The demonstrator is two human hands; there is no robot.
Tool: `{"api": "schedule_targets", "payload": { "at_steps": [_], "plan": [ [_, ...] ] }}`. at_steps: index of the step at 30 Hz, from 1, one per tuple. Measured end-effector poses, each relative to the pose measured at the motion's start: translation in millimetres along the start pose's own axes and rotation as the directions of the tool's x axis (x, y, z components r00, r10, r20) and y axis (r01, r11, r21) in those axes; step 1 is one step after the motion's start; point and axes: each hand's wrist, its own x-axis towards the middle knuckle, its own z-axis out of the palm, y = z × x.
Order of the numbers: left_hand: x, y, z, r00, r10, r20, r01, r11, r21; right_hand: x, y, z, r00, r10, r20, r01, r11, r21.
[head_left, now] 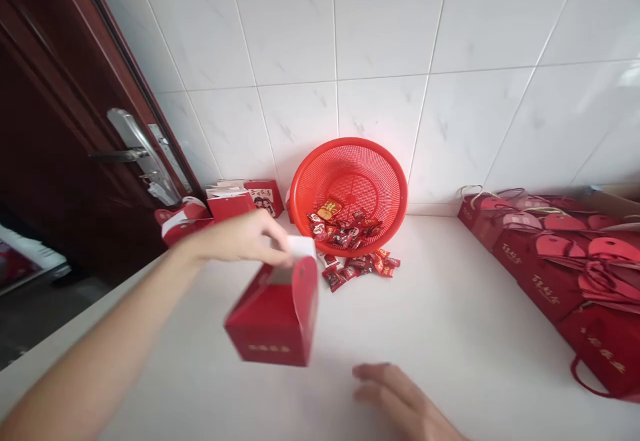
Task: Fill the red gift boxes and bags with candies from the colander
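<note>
My left hand (253,237) grips a red gift box (273,324) by its upper flaps, and the box hangs tilted over the white tabletop (210,387). Its top stands partly open, with a white inner flap showing and gold lettering blurred along the lower front. Low in the picture, my right hand (395,397) is apart from the box, fingers stretched out and holding nothing. Behind the box a red plastic basket (350,154) leans on its side against the wall. Wrapped candies (345,233) lie inside it, and more candies (360,266) are spilled out in front of its rim.
Several filled-looking red boxes (545,287) with cord handles stand in rows at the right. Folded red boxes (183,221) and a red card with printed figures (265,197) sit at the back left. A dark door with a metal handle (143,147) borders the left side; a tiled wall (380,34) stands behind.
</note>
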Motion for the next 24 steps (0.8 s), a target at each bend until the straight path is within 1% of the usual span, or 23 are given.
{"api": "schedule_targets", "payload": {
  "at_steps": [1,2,4,6,8,10,13,15,17,19,21,23,24],
  "plan": [
    [11,9,14.4,0.996,0.079,0.04,-0.078,0.997,-0.019,3,0,-12,0.998,0.033,-0.045,-0.033,0.999,0.003],
    [21,17,28.0,0.989,0.14,0.055,-0.138,0.99,-0.041,6,0,-24,0.991,0.095,-0.098,-0.095,0.995,0.008],
    [37,28,51.7,0.968,0.236,0.08,-0.229,0.969,-0.091,13,0,-44,0.952,0.226,-0.205,-0.222,0.974,0.041],
    [48,34,69.5,0.948,0.304,0.097,-0.29,0.948,-0.132,16,1,-56,0.908,0.305,-0.287,-0.296,0.952,0.076],
    [55,35,82.5,0.94,0.329,0.092,-0.311,0.935,-0.168,18,3,-59,0.885,0.323,-0.335,-0.31,0.946,0.094],
    [59,34,93.2,0.945,0.325,0.045,-0.309,0.928,-0.208,17,4,-58,0.891,0.29,-0.348,-0.273,0.957,0.1],
    [59,32,108.5,0.953,0.296,-0.069,-0.303,0.92,-0.25,16,3,-53,0.915,0.204,-0.349,-0.183,0.979,0.093],
    [57,32,118.5,0.96,0.253,-0.122,-0.276,0.928,-0.251,15,2,-51,0.914,0.163,-0.372,-0.152,0.987,0.059],
    [55,35,126.7,0.967,0.204,-0.149,-0.236,0.942,-0.239,13,1,-50,0.904,0.143,-0.404,-0.162,0.987,-0.015],
    [53,38,131.3,0.975,0.159,-0.155,-0.192,0.954,-0.229,11,0,-51,0.901,0.101,-0.423,-0.171,0.976,-0.131],
    [51,40,131.7,0.981,0.14,-0.135,-0.171,0.952,-0.253,9,-3,-52,0.909,0.011,-0.416,-0.135,0.953,-0.27],
    [50,40,128.5,0.986,0.147,-0.079,-0.165,0.929,-0.332,9,-9,-54,0.92,-0.086,-0.382,-0.074,0.92,-0.385],
    [49,39,126.1,0.987,0.154,-0.033,-0.155,0.911,-0.382,10,-12,-55,0.926,-0.112,-0.361,-0.056,0.905,-0.422]
  ]
}}
